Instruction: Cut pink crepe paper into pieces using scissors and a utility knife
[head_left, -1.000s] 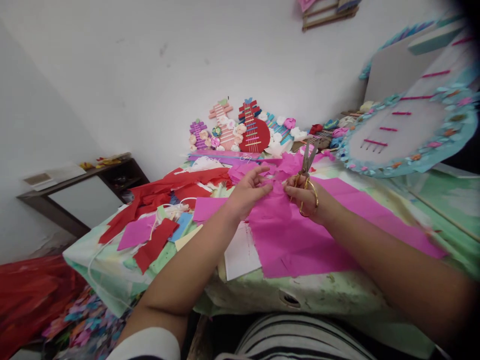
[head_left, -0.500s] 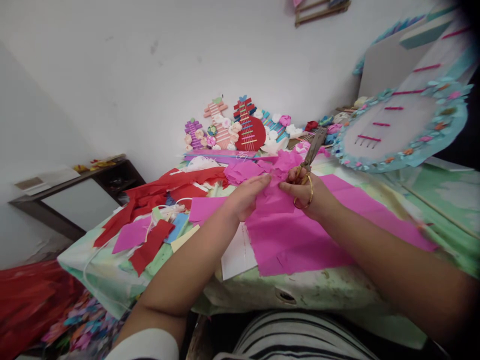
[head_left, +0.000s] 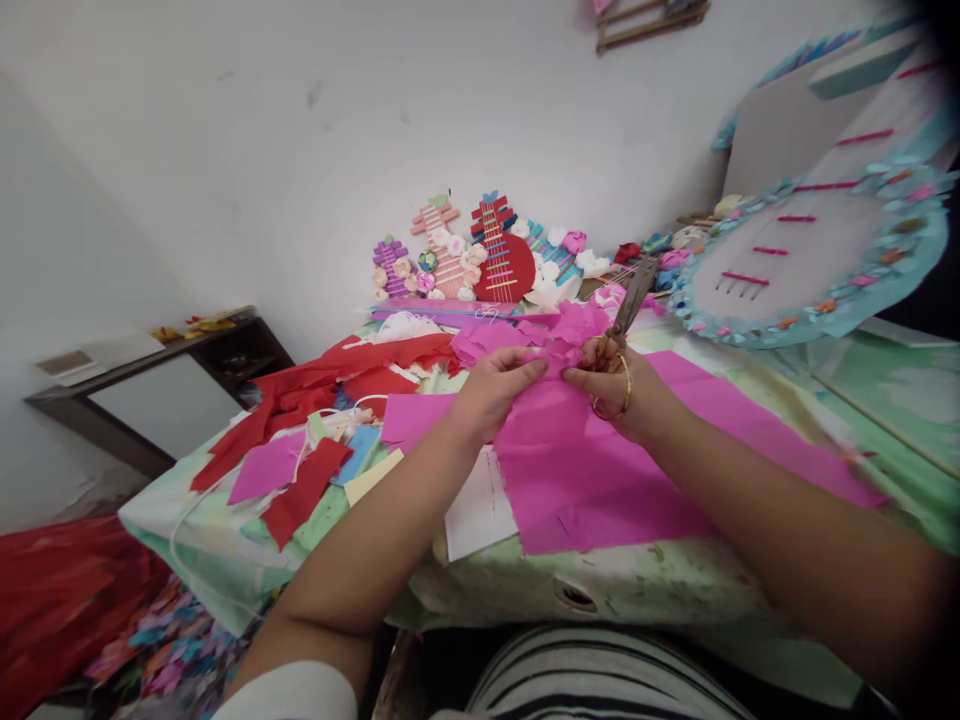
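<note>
Both my hands meet over a large pink paper sheet (head_left: 615, 490) on the table. My left hand (head_left: 499, 390) pinches the edge of a gathered pink paper piece (head_left: 547, 400) between thumb and fingers. Close beside it, my right hand (head_left: 619, 390) grips the same piece with thumb and fingertips. Gold-handled scissors (head_left: 634, 300) also hang in my right hand, their blades pointing up and away. Crumpled pink paper (head_left: 487, 342) lies just behind my left hand. Under the large sheet's left side is a white sheet (head_left: 476, 510).
Red paper strips (head_left: 300, 400) and small coloured pieces lie on the left. Lute-shaped crafts (head_left: 506, 265) with paper flowers stand at the back by the wall. A large blue-edged lute shape (head_left: 795, 260) leans at the right. A dark cabinet (head_left: 172, 370) stands beyond the table's left side.
My left fingers have closed into a tighter pinch on the pink piece, and the paper between my hands has shifted slightly. The scissors remain in my right hand.
</note>
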